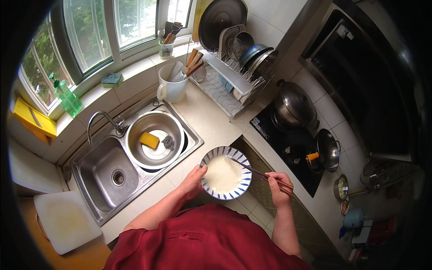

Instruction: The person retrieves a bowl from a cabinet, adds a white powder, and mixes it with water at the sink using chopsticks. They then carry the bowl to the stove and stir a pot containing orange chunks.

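My left hand grips the left rim of a white bowl with blue dashes around its edge, thumb on top. Pale, cream-coloured powder or batter fills the bowl's middle; which of the two I cannot tell. In my right hand is a pair of dark chopsticks, their tips resting in the pale contents near the bowl's far side. The bowl is held in front of my body, near the counter's corner. The fingers of my left hand beneath the bowl are hidden.
To the left is a double steel sink with a steel basin holding a yellow sponge and a scourer. A dish rack stands behind. On the right, a cooktop carries a lidded pot and a wok.
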Available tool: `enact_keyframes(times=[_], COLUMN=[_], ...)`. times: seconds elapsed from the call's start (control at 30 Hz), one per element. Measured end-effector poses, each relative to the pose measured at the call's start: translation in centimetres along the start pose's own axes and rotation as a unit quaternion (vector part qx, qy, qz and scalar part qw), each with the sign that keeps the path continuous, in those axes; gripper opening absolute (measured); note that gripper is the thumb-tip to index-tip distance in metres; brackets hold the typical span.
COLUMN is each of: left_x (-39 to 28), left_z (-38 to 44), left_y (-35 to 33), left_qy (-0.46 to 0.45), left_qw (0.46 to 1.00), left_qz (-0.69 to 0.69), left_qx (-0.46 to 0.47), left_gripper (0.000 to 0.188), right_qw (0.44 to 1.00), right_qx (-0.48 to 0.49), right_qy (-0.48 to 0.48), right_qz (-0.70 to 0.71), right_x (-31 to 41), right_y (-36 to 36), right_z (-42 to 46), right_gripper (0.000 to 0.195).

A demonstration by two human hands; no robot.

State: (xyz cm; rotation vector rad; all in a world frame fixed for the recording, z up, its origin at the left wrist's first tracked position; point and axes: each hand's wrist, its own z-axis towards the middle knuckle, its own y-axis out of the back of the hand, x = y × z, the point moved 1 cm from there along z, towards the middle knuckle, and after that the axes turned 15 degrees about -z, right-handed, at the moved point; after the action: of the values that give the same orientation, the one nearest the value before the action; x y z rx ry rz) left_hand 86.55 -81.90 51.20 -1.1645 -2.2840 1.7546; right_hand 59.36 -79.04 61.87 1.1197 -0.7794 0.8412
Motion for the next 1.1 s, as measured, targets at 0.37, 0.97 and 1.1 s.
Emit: enact_keyframes(times=[0.37,0.97,1.1], left_x=[-0.1,-0.4,-0.1], left_z=[0.1,-0.7,-0.6], left_y=[-0.5,-1.4,-1.4], left_qy=[-0.003,0.040,0.049], left_qw=[1.000,0.998,0.998], left_qz=[-0.014,0.057,0.050], left_qx=[0.010,-0.005,-0.005], left_gripper=[0.053,0.063,0.064], right_qw=[1.000,0.995,0.997], right_qx=[0.004,0.044,0.041], right_qy=[-0.003,-0.083,-0.063], right_qz=[0.005,0.028,0.021], right_x=[-0.5,-2.2,-2.2], right_y=[0.2,0.1,-0.2], right_z=[0.0,-1.3,-1.2], right_gripper=[0.008,0.013,0.014])
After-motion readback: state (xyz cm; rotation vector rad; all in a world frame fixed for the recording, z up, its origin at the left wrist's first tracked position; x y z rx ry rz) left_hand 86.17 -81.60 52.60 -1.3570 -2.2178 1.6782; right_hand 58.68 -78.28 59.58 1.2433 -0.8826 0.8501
